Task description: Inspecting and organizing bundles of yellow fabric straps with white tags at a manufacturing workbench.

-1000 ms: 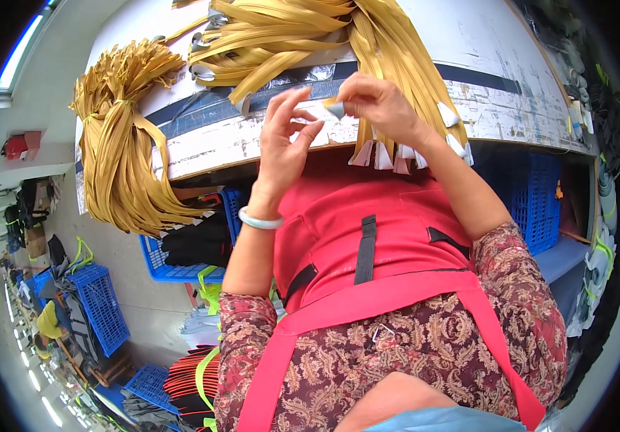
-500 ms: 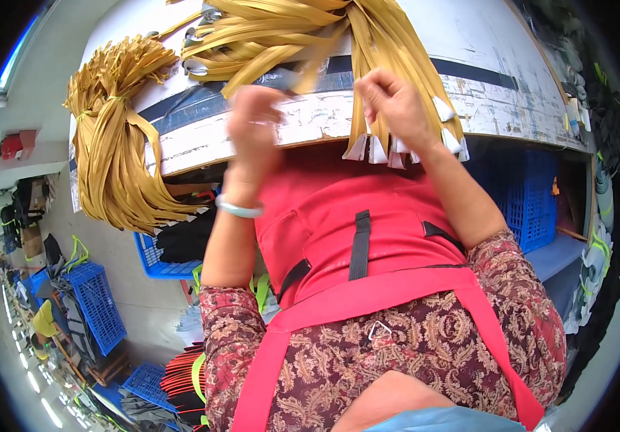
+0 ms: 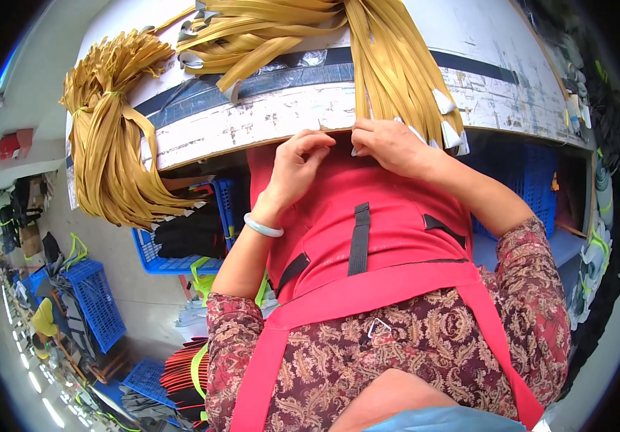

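Observation:
My left hand (image 3: 297, 167) is at the front edge of the table, its thumb and fingers pinched together. Whether anything thin lies between them cannot be made out. Beside it, my right hand (image 3: 396, 147) has its fingers closed at the lower end of a hanging bundle of gold fabric strips (image 3: 396, 65); a small white tip shows under the fingertips. Other white ends (image 3: 451, 135) of that bundle dangle past the edge, right of the hand. More gold strips (image 3: 252, 43) of the same kind lie across the table to the left, some with grey-white ends.
A tied bundle of gold strips (image 3: 112, 144) hangs over the table's left corner. The white, scuffed table (image 3: 252, 119) has a dark band along it. Blue crates (image 3: 94, 302) stand on the floor at left, and another blue crate (image 3: 515, 187) sits under the table at right.
Both hands have come down from over the table to its front edge and closer together. A blurred gold strip by the left hand is no longer there. The right hand now covers strip ends.

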### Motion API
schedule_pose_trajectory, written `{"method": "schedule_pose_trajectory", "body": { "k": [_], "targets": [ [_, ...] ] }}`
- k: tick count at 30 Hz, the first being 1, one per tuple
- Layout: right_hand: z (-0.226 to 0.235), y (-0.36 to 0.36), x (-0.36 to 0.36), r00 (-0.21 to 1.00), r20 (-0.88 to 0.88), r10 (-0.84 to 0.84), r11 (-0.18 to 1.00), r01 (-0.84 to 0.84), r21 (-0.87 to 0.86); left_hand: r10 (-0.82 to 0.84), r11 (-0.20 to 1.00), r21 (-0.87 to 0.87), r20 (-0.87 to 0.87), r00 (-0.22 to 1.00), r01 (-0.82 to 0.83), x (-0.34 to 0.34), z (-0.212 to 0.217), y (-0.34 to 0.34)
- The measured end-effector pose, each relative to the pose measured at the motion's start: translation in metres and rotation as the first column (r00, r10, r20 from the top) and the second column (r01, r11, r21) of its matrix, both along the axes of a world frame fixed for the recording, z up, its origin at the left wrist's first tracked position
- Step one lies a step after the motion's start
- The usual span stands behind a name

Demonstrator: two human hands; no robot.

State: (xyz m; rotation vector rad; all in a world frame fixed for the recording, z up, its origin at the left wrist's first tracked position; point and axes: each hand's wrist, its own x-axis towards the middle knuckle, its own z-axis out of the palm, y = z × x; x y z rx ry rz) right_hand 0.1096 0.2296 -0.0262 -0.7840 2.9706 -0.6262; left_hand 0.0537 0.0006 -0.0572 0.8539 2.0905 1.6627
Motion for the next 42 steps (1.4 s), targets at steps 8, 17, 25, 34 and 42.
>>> {"method": "schedule_pose_trajectory", "body": {
  "k": [8, 17, 25, 34, 42],
  "targets": [
    [0.049, -0.01, -0.013, 0.859, 0.511, 0.012, 0.691, 0.362, -0.625, -0.15, 0.958, 0.265, 0.12, 0.981, 0.114, -0.004, 0.029, 0.013],
    [0.064, 0.002, -0.047, 0.761, 0.584, 0.281, 0.64, 0.305, -0.705, -0.218, 0.873, 0.486, 0.315, 0.924, 0.04, -0.031, 0.038, 0.016],
    [0.058, 0.002, -0.06, 0.779, 0.587, 0.218, 0.655, 0.329, -0.68, -0.154, 0.845, 0.524, 0.423, 0.893, -0.102, -0.038, 0.031, 0.024],
    [0.071, -0.005, -0.044, 0.851, 0.525, 0.016, 0.561, 0.427, -0.709, -0.207, 0.827, 0.553, 0.469, 0.858, -0.103, -0.035, 0.051, 0.026],
    [0.037, -0.037, -0.057, 0.939, -0.131, -0.318, 0.77, 0.176, -0.613, 0.211, 0.891, 0.379, 0.142, 0.967, -0.25, -0.03, 0.062, 0.024]
  ]
}}
